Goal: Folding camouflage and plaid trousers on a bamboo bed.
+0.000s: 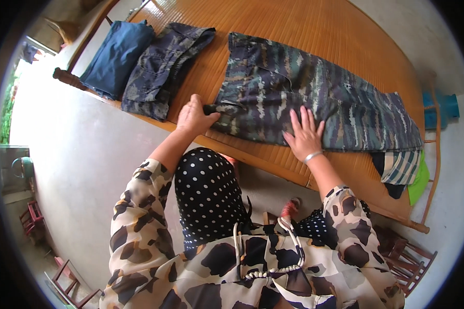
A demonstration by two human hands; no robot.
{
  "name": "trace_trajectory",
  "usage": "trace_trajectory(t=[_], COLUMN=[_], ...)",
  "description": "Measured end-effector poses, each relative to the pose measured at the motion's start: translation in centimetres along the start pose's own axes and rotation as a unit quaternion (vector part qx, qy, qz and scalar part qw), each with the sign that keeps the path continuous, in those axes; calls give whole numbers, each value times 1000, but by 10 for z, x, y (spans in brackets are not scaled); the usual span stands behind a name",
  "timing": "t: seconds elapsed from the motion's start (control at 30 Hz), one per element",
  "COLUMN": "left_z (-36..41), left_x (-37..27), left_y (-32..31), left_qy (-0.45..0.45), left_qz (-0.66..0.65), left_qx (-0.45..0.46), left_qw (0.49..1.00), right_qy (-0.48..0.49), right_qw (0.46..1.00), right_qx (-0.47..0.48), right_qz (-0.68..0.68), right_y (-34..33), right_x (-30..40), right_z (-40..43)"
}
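Camouflage trousers, folded lengthwise, lie across a slatted bamboo bed. At their waist end, my left hand touches the near corner, thumb extended; whether it pinches the cloth I cannot tell. My right hand lies flat on the near edge of the trousers, fingers spread, a silver bangle at the wrist. To the left of the trousers is a smaller folded camouflage garment, and beside that a folded blue garment. Checked cloth and bright green cloth show past the leg end.
Wooden rails with turned ends border both ends of the bed. A blue plastic object stands beyond the right rail. Wooden chairs are at the lower right and lower left. My knees are close to the bed's near edge.
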State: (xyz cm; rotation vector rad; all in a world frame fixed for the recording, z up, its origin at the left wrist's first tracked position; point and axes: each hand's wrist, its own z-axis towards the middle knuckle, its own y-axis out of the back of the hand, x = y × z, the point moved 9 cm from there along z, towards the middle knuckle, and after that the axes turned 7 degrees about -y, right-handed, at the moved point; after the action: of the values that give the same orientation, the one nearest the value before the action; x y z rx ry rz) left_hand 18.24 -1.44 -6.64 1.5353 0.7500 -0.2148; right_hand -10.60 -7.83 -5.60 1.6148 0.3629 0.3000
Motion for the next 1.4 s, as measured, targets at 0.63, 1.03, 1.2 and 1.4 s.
trace_trajectory(t=[0.63,1.03,1.2,1.4], left_z=[26,59,9,-29], left_x=[-1,-62,-187,-183], left_y=[-24,27,-64,-136], left_qy=[12,-75,-385,-408], left_qz=[-41,304,126,255], left_qx=[119,-117,-51,158], left_qw=[992,942,913,862], right_qy=[42,-87,-93,-116], right_qw=[995,993,996,925], right_qx=[-3,75,11,-190], right_qz=[93,-3,11,309], right_y=[-7,-20,-29,17], right_x=[-8,-109,-111,-206], right_z=[-29,-55,-56,-71])
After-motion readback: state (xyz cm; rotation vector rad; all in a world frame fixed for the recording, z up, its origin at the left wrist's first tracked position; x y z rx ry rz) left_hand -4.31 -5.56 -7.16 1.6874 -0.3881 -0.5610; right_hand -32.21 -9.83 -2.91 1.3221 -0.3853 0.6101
